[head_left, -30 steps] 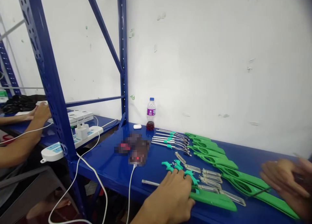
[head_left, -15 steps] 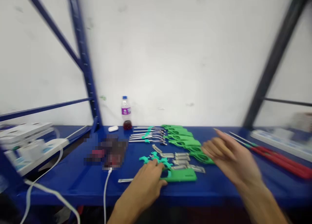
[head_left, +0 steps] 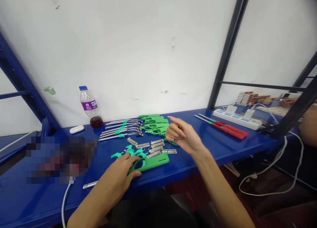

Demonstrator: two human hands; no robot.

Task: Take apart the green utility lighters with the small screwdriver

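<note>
My left hand [head_left: 118, 175] lies flat on the blue table [head_left: 205, 152], its fingers stretched over the end of a green handle shell [head_left: 153, 161]. Teal trigger pieces [head_left: 126, 152] and clear plastic parts [head_left: 151, 145] sit just beyond it. My right hand [head_left: 182, 136] hovers above the table with its fingers curled in a pinch. A thin metal rod [head_left: 168, 147] hangs down from that pinch. Behind it lie several green handle shells [head_left: 153, 121] and metal tubes with teal collars [head_left: 120, 130].
A water bottle [head_left: 88, 105] and a white earbud case [head_left: 76, 129] stand by the wall. Red long-nosed lighters [head_left: 224, 127], a power strip [head_left: 237, 119] and stacked boxes [head_left: 252, 97] are to the right. Another person's arm [head_left: 308, 124] shows at the far right. A loose metal tube [head_left: 90, 185] lies near the front edge.
The view has swung right. My right hand came in from the right and rose over the parts, closing into a pinch. My left hand stayed on the green shell.
</note>
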